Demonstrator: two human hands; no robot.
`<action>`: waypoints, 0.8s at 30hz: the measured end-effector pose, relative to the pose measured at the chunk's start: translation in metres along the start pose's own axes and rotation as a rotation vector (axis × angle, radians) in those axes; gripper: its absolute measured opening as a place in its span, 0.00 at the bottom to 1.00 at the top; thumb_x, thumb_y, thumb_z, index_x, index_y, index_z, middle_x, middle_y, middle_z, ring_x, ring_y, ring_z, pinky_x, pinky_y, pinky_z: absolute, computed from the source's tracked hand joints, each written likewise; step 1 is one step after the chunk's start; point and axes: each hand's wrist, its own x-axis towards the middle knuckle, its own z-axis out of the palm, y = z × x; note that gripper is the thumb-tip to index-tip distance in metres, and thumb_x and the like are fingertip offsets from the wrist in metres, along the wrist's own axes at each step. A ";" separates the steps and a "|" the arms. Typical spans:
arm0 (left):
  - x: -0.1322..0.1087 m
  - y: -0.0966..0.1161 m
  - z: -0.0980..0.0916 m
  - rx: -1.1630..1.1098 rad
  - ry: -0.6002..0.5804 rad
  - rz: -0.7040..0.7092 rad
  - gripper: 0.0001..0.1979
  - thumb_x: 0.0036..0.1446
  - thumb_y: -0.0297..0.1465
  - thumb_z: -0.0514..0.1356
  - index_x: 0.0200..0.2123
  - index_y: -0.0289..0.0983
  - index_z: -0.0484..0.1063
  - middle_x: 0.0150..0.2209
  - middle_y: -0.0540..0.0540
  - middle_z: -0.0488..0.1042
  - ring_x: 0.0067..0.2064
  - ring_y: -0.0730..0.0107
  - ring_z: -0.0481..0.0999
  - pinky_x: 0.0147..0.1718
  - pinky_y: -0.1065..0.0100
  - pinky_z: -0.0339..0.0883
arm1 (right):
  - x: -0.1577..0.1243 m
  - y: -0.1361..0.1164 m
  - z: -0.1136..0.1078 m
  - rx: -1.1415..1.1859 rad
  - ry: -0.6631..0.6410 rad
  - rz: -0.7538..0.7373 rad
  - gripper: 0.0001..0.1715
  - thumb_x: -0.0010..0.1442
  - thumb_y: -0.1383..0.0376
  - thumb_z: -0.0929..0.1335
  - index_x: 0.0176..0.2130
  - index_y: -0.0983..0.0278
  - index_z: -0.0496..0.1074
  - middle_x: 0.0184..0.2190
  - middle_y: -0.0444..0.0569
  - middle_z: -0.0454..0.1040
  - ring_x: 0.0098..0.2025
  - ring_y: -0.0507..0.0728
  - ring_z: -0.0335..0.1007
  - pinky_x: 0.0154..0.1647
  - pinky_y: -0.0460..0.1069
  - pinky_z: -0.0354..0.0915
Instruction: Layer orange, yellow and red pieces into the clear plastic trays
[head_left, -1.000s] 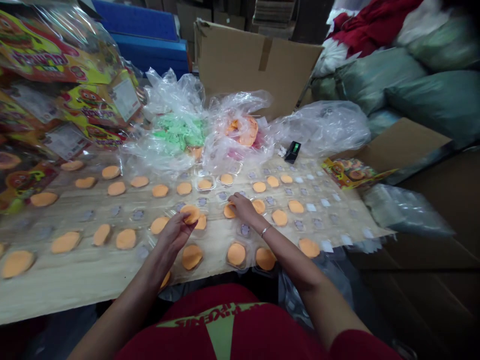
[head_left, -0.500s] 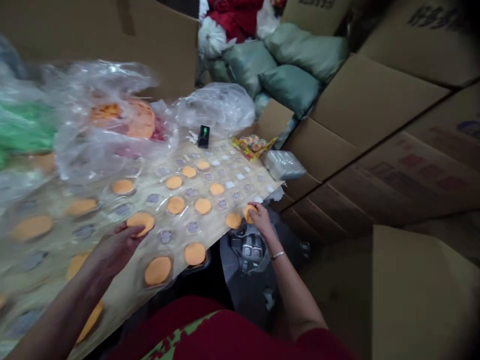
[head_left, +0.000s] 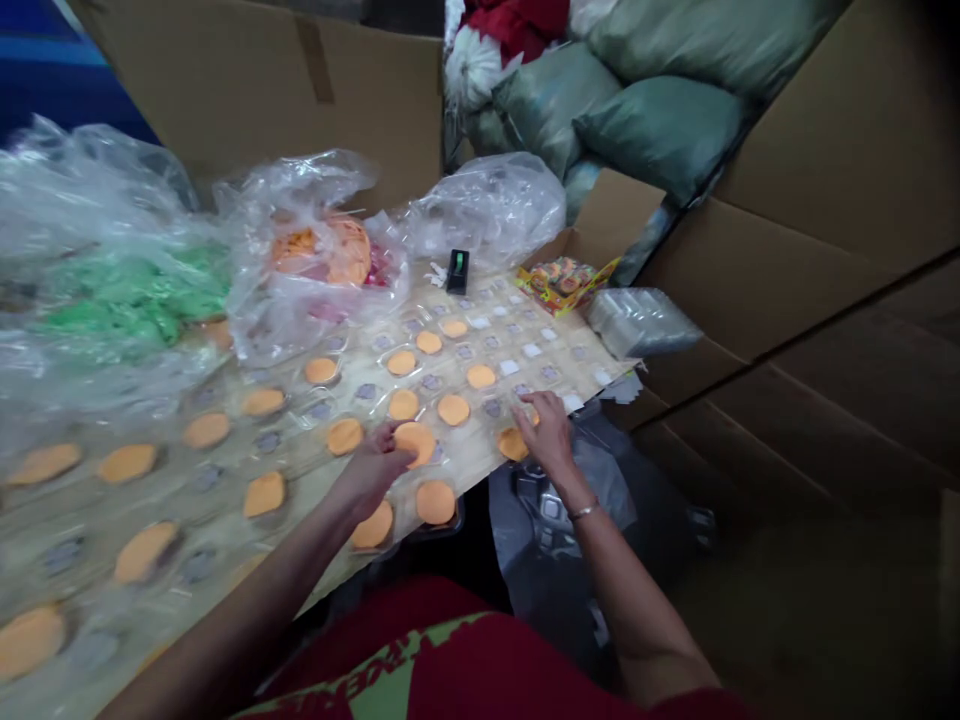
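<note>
Between the thumb and fingers of my left hand (head_left: 373, 472) is a flat orange foam-like disc (head_left: 415, 443), held just above a clear plastic tray on the table. At the table's right front edge, my right hand (head_left: 551, 437) is closed around another orange disc, of which only a sliver shows between thumb and fingers. Beside that hand lies an orange disc (head_left: 512, 444) in its tray. Rows of clear trays cover the table (head_left: 472, 455); some carry orange discs (head_left: 453, 409), others show small greyish pieces (head_left: 492, 407) or white squares.
Plastic bags with orange pieces (head_left: 349, 250) and green pieces (head_left: 142, 300) lie along the back. A black tape dispenser (head_left: 457, 272), an open carton (head_left: 570, 280) and stacked clear trays (head_left: 641, 322) stand farther right. Large cardboard boxes (head_left: 795, 240) line the right side.
The camera view has turned left. My left hand has carried its disc rightward along the trays, closer to my right hand. My right hand's disc is now mostly covered by its fingers.
</note>
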 end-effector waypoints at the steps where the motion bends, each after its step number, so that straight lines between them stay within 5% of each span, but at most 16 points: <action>1: 0.000 -0.002 0.008 0.028 -0.026 0.007 0.26 0.34 0.20 0.68 0.42 0.35 0.73 0.30 0.49 0.76 0.27 0.73 0.72 0.26 0.74 0.63 | -0.007 -0.017 0.005 0.162 -0.068 -0.024 0.16 0.62 0.59 0.66 0.46 0.65 0.72 0.46 0.55 0.71 0.51 0.60 0.65 0.52 0.54 0.63; 5: -0.002 -0.009 0.035 0.079 -0.149 0.027 0.31 0.34 0.25 0.70 0.46 0.36 0.69 0.29 0.49 0.77 0.29 0.70 0.75 0.31 0.71 0.66 | -0.025 -0.064 0.032 0.668 -0.373 -0.081 0.15 0.58 0.56 0.69 0.41 0.62 0.71 0.45 0.49 0.73 0.47 0.56 0.69 0.45 0.49 0.67; 9: -0.009 -0.014 0.018 0.243 -0.104 0.126 0.29 0.38 0.32 0.72 0.46 0.38 0.69 0.32 0.44 0.79 0.36 0.60 0.79 0.39 0.62 0.70 | 0.004 -0.020 0.021 0.770 -0.192 0.140 0.14 0.56 0.56 0.68 0.40 0.62 0.68 0.33 0.45 0.72 0.34 0.53 0.68 0.35 0.47 0.67; 11: -0.012 -0.022 -0.006 0.488 -0.118 0.270 0.27 0.41 0.36 0.71 0.47 0.39 0.71 0.38 0.40 0.79 0.42 0.54 0.78 0.45 0.57 0.70 | 0.025 0.029 -0.008 0.652 0.005 0.218 0.14 0.56 0.59 0.66 0.42 0.63 0.67 0.35 0.46 0.72 0.36 0.54 0.68 0.38 0.47 0.67; 13: -0.014 -0.039 -0.029 0.877 -0.262 0.476 0.30 0.44 0.38 0.69 0.53 0.42 0.71 0.53 0.37 0.74 0.56 0.47 0.71 0.55 0.50 0.63 | 0.042 0.076 -0.040 0.385 0.159 0.290 0.14 0.55 0.63 0.63 0.42 0.65 0.68 0.38 0.49 0.73 0.39 0.55 0.68 0.42 0.49 0.67; 16: -0.016 -0.072 -0.045 1.361 -0.488 0.737 0.38 0.44 0.37 0.69 0.60 0.45 0.66 0.66 0.37 0.60 0.66 0.39 0.56 0.61 0.40 0.53 | 0.055 0.121 -0.066 0.032 0.169 0.371 0.16 0.55 0.67 0.61 0.42 0.67 0.70 0.39 0.52 0.75 0.41 0.56 0.69 0.45 0.50 0.66; 20: -0.012 -0.096 -0.035 1.685 -0.518 0.814 0.38 0.47 0.30 0.65 0.63 0.43 0.63 0.68 0.35 0.55 0.67 0.39 0.53 0.61 0.37 0.50 | 0.062 0.131 -0.054 -0.069 0.084 0.361 0.16 0.56 0.69 0.63 0.45 0.66 0.72 0.41 0.53 0.77 0.43 0.58 0.71 0.46 0.50 0.65; 24: -0.009 -0.087 -0.027 1.741 -0.517 0.736 0.31 0.52 0.29 0.60 0.62 0.42 0.65 0.67 0.36 0.58 0.67 0.41 0.56 0.60 0.37 0.52 | 0.067 0.127 -0.037 -0.208 -0.041 0.282 0.24 0.59 0.70 0.63 0.55 0.65 0.68 0.45 0.56 0.77 0.45 0.60 0.72 0.46 0.50 0.63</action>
